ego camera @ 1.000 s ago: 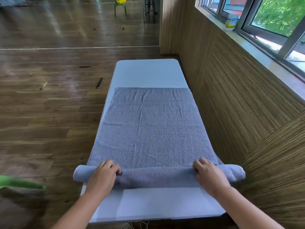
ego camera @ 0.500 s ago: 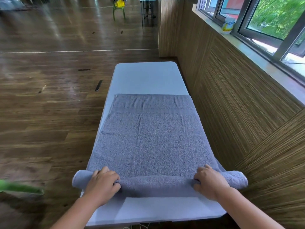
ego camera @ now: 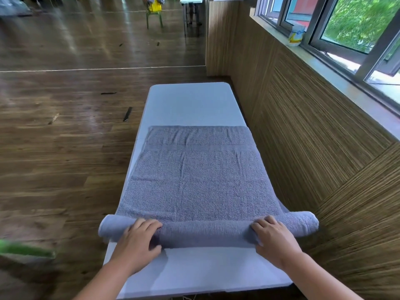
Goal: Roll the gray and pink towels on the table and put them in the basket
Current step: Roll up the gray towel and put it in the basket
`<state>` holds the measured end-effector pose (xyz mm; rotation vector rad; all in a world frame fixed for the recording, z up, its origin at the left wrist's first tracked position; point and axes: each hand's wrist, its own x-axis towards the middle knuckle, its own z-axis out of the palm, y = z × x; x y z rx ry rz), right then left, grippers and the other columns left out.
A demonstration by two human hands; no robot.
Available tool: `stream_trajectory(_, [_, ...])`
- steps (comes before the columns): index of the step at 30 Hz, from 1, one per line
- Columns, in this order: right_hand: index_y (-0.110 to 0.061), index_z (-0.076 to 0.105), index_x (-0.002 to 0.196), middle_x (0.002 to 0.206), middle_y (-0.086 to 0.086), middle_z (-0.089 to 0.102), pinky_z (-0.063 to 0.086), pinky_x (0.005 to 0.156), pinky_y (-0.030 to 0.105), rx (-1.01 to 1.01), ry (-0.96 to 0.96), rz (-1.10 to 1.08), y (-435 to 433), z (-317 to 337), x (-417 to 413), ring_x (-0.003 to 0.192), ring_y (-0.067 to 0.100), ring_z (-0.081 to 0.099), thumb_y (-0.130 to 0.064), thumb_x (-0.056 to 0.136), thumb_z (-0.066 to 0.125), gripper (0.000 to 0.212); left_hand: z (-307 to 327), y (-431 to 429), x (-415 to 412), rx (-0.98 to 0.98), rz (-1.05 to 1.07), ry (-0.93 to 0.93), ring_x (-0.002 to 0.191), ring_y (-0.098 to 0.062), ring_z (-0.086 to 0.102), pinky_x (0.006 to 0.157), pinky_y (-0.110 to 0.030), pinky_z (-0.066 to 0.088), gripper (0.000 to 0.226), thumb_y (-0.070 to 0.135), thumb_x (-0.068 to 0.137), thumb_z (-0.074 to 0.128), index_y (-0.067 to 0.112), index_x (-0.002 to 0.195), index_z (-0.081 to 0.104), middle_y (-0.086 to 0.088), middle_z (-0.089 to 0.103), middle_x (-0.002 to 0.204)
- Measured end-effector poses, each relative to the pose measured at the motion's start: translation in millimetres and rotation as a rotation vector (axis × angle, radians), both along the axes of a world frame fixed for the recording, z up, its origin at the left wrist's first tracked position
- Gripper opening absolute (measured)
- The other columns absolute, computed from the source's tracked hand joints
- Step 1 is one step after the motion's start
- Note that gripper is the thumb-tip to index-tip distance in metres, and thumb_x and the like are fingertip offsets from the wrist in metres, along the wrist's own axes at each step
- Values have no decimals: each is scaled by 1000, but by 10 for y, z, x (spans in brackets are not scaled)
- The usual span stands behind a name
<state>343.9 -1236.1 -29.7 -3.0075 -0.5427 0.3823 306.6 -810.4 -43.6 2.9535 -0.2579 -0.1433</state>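
Note:
A gray towel lies flat along the white table, its near end wound into a roll that overhangs both long edges. My left hand presses on the roll's left part, fingers curled over the top. On the right part rests my right hand, gripping the same way. No pink towel is in view. The basket I cannot pick out with certainty.
A wood-panelled wall runs close along the table's right side, under a window sill holding a small carton. Wooden floor spreads to the left. A green object juts in at lower left. A green chair with a yellow item stands far back.
Both hands have pushed the roll a little farther up the table, so more bare tabletop shows in front of it. The roll looks slightly thicker.

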Motion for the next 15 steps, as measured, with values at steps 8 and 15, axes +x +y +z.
stream_trajectory(8, [-23,66,85,93,-9,49,40,75,30,-30,69,25,72,198,90,101,19,45,-42,88,45,28,41,-10,46,79,-19,-52,87,-7,47,72,-28,40,20,41,72,46,38,83,62,25,56,81])
stream_trajectory(15, [-25,56,96,94,-7,50,40,64,37,148,-10,-128,83,183,86,85,24,56,-25,90,48,10,61,-51,125,-165,56,24,91,-8,49,72,-37,51,13,24,95,52,37,96,55,16,43,95])
